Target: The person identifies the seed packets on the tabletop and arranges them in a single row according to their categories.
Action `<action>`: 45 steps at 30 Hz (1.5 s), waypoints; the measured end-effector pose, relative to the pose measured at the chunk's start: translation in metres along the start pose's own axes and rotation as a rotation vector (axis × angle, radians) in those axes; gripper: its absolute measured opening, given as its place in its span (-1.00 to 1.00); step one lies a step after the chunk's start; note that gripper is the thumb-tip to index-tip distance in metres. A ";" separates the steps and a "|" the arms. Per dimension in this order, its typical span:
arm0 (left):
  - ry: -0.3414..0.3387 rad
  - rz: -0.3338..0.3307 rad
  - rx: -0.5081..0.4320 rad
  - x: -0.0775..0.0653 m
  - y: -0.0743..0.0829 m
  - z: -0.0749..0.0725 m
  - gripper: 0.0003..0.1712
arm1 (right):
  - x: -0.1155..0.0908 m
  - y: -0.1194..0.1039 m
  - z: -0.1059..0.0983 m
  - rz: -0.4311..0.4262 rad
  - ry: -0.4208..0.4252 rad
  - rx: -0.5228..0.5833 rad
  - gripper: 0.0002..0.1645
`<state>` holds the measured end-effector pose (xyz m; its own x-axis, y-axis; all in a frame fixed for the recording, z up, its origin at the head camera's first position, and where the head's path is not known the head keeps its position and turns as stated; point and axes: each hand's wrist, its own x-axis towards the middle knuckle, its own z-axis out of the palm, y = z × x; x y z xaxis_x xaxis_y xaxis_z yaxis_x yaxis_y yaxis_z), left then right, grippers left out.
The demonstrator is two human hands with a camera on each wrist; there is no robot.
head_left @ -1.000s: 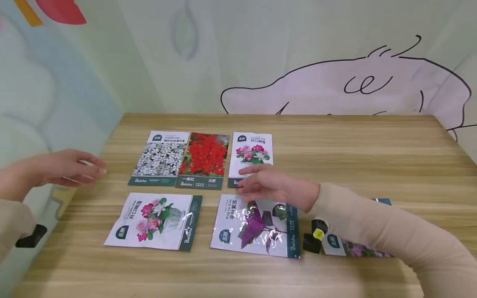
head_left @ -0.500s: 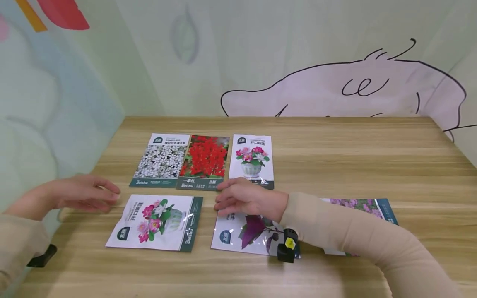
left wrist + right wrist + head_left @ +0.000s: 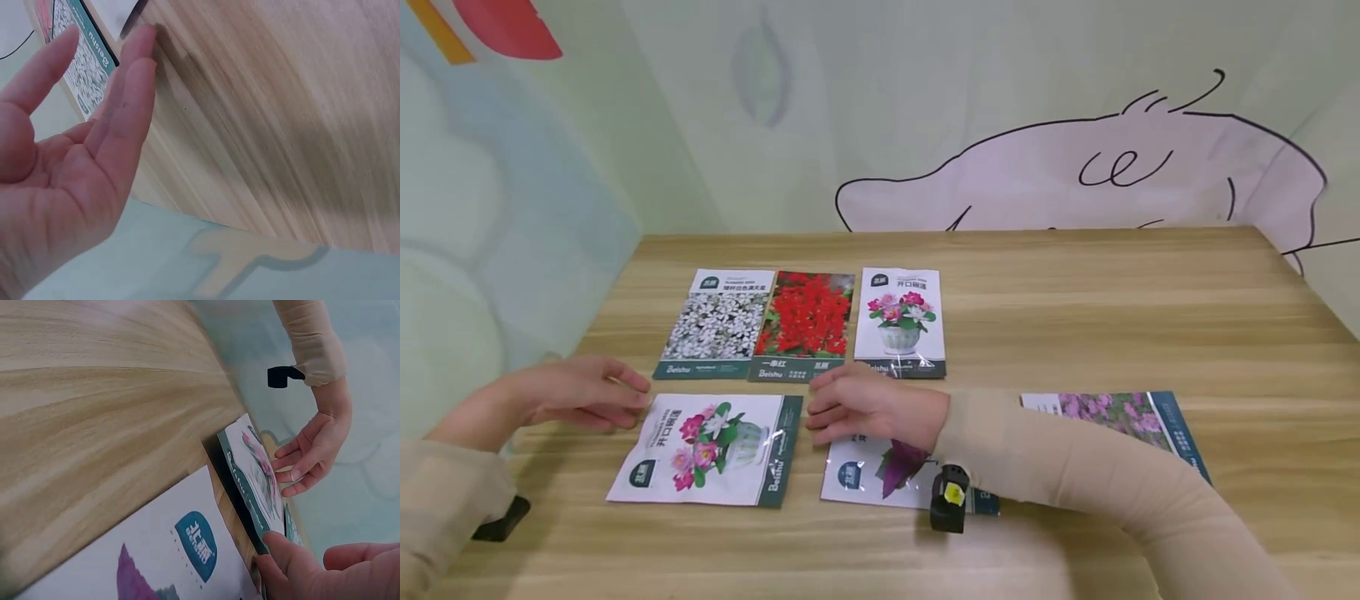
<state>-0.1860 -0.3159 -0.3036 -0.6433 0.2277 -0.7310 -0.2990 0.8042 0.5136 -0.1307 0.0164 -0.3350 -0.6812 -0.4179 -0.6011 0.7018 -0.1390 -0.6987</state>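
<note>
A seed packet with pink lotus flowers in a bowl (image 3: 711,450) lies sideways at the table's front left. My left hand (image 3: 580,392) is at its upper left edge, fingers relaxed and slightly bent; whether they touch it I cannot tell. My right hand (image 3: 868,408) hovers over the upper left part of a purple-leaf packet (image 3: 868,483), fingers pointing left to the gap beside the lotus packet. In the right wrist view, the left hand (image 3: 322,440) appears beyond the lotus packet (image 3: 253,465). The left palm (image 3: 69,162) holds nothing in the left wrist view.
Behind, a white-flower packet (image 3: 715,325), a red-flower packet (image 3: 805,317) and an upright lotus packet (image 3: 901,321) form a row. A pink-flower packet (image 3: 1112,412) lies right, partly under the right sleeve (image 3: 1075,458). Walls border the wooden table (image 3: 1112,317) at back and left.
My right hand has moved left and slightly down, off the upright lotus packet's lower edge. The left hand has moved right and down, close to the sideways lotus packet. The packets stay put.
</note>
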 end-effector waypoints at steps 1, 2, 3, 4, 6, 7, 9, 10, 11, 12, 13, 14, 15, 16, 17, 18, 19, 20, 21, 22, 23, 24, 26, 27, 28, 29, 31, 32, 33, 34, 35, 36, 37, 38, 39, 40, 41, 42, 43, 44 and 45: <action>0.003 0.000 0.001 0.000 0.000 0.001 -0.31 | 0.001 0.001 0.001 -0.002 -0.004 0.001 -0.49; 0.004 0.004 0.002 0.001 0.000 0.002 -0.31 | 0.002 0.001 0.002 -0.003 -0.005 0.002 -0.48; 0.005 0.005 0.004 0.001 0.000 0.003 -0.31 | 0.002 0.002 0.003 -0.004 -0.007 0.004 -0.47; 0.005 0.007 0.005 0.002 0.001 0.004 -0.32 | 0.003 0.003 0.004 -0.006 -0.008 0.008 -0.47; 0.001 0.013 0.006 0.004 0.002 0.007 -0.34 | 0.004 0.004 0.004 -0.012 -0.004 0.012 -0.46; -0.001 0.016 0.009 0.004 0.003 0.008 -0.35 | 0.004 0.005 0.005 -0.013 0.001 0.013 -0.46; -0.003 0.015 0.013 0.005 0.003 0.010 -0.39 | 0.004 0.005 0.005 -0.015 0.007 0.018 -0.47; -0.001 0.013 0.012 0.005 0.003 0.010 -0.40 | 0.004 0.005 0.006 -0.016 0.010 0.020 -0.47; 0.001 0.009 0.010 0.006 0.003 0.010 -0.42 | 0.004 0.005 0.006 -0.017 0.012 0.024 -0.47; 0.005 0.003 0.008 0.006 0.003 0.010 -0.43 | 0.005 0.006 0.007 -0.018 0.013 0.029 -0.47; 0.010 -0.001 0.005 0.006 0.002 0.011 -0.46 | 0.005 0.006 0.008 -0.018 0.014 0.035 -0.47; 0.017 -0.004 0.000 0.006 0.002 0.011 -0.48 | 0.005 0.006 0.009 -0.023 0.013 0.039 -0.47; 0.023 -0.001 -0.007 0.006 0.002 0.012 -0.51 | 0.006 0.006 0.009 -0.029 0.012 0.038 -0.47; 0.029 0.004 -0.018 0.006 0.002 0.012 -0.55 | 0.006 0.007 0.010 -0.034 0.010 0.035 -0.47; 0.031 0.012 -0.030 0.005 0.002 0.013 -0.58 | 0.006 0.008 0.010 -0.036 0.009 0.029 -0.47; 0.034 0.020 -0.043 0.005 0.003 0.014 -0.61 | 0.007 0.008 0.011 -0.036 0.007 0.018 -0.47; 0.030 0.035 -0.057 0.004 0.004 0.014 -0.63 | 0.007 0.009 0.011 -0.034 0.004 0.003 -0.48; 0.022 0.046 -0.081 0.004 0.005 0.015 -0.66 | 0.007 0.010 0.011 -0.033 -0.002 -0.011 -0.49; 0.011 0.055 -0.110 0.004 0.006 0.016 -0.70 | 0.007 0.011 0.011 -0.027 -0.012 -0.024 -0.51; 0.000 0.061 -0.134 0.004 0.008 0.017 -0.72 | 0.006 0.012 0.011 -0.022 -0.021 -0.036 -0.52; -0.010 0.070 -0.153 0.004 0.010 0.017 -0.74 | 0.006 0.012 0.011 -0.019 -0.029 -0.051 -0.54; -0.017 0.077 -0.169 0.004 0.012 0.018 -0.76 | 0.005 0.012 0.011 -0.020 -0.041 -0.066 -0.56; -0.028 0.095 -0.182 0.004 0.018 0.019 -0.77 | 0.004 0.011 0.011 -0.021 -0.062 -0.087 -0.57; -0.030 0.110 -0.170 0.004 0.021 0.019 -0.75 | 0.004 0.011 0.011 -0.021 -0.073 -0.097 -0.58; -0.027 0.124 -0.155 0.005 0.025 0.020 -0.73 | 0.003 0.009 0.011 -0.017 -0.083 -0.109 -0.58; -0.023 0.134 -0.145 0.006 0.029 0.020 -0.73 | 0.003 0.008 0.011 -0.012 -0.094 -0.119 -0.57; -0.015 0.148 -0.108 0.007 0.037 0.021 -0.69 | 0.002 0.006 0.011 -0.005 -0.114 -0.132 -0.56; -0.012 0.153 -0.095 0.008 0.041 0.021 -0.68 | 0.002 0.004 0.011 0.000 -0.122 -0.135 -0.55; -0.013 0.160 -0.081 0.008 0.045 0.022 -0.66 | 0.001 0.003 0.011 0.002 -0.126 -0.141 -0.54; -0.013 0.161 -0.072 0.009 0.050 0.023 -0.67 | 0.001 0.002 0.011 0.001 -0.127 -0.150 -0.54; -0.013 0.161 -0.061 0.010 0.054 0.025 -0.67 | 0.001 0.001 0.010 -0.002 -0.125 -0.159 -0.53; -0.014 0.163 -0.050 0.010 0.060 0.028 -0.65 | 0.000 0.000 0.010 -0.008 -0.125 -0.169 -0.53; -0.015 0.165 -0.045 0.011 0.065 0.031 -0.66 | 0.000 -0.001 0.009 -0.009 -0.128 -0.174 -0.52; -0.017 0.166 -0.044 0.012 0.071 0.034 -0.66 | 0.000 -0.002 0.009 -0.012 -0.130 -0.183 -0.51; -0.017 0.166 -0.046 0.013 0.077 0.038 -0.67 | -0.001 -0.002 0.008 -0.013 -0.130 -0.193 -0.51; -0.020 0.166 -0.048 0.014 0.083 0.042 -0.67 | -0.001 -0.003 0.008 -0.013 -0.133 -0.204 -0.51; -0.023 0.168 -0.048 0.015 0.089 0.047 -0.67 | -0.001 -0.004 0.007 -0.015 -0.135 -0.214 -0.53; -0.029 0.169 -0.050 0.015 0.095 0.051 -0.66 | -0.001 -0.004 0.006 -0.017 -0.135 -0.218 -0.54; -0.035 0.170 -0.046 0.016 0.101 0.055 -0.67 | -0.001 -0.005 0.005 -0.018 -0.133 -0.217 -0.57; -0.041 0.170 -0.043 0.016 0.106 0.059 -0.67 | 0.000 -0.006 0.004 -0.019 -0.124 -0.223 -0.59; -0.042 0.171 -0.035 0.016 0.112 0.063 -0.67 | 0.000 -0.007 0.002 -0.018 -0.120 -0.225 -0.61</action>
<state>-0.1855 -0.1875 -0.2866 -0.6571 0.3825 -0.6495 -0.2129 0.7324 0.6468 -0.1355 0.0152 -0.3291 -0.6544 -0.5228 -0.5464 0.6164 0.0499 -0.7859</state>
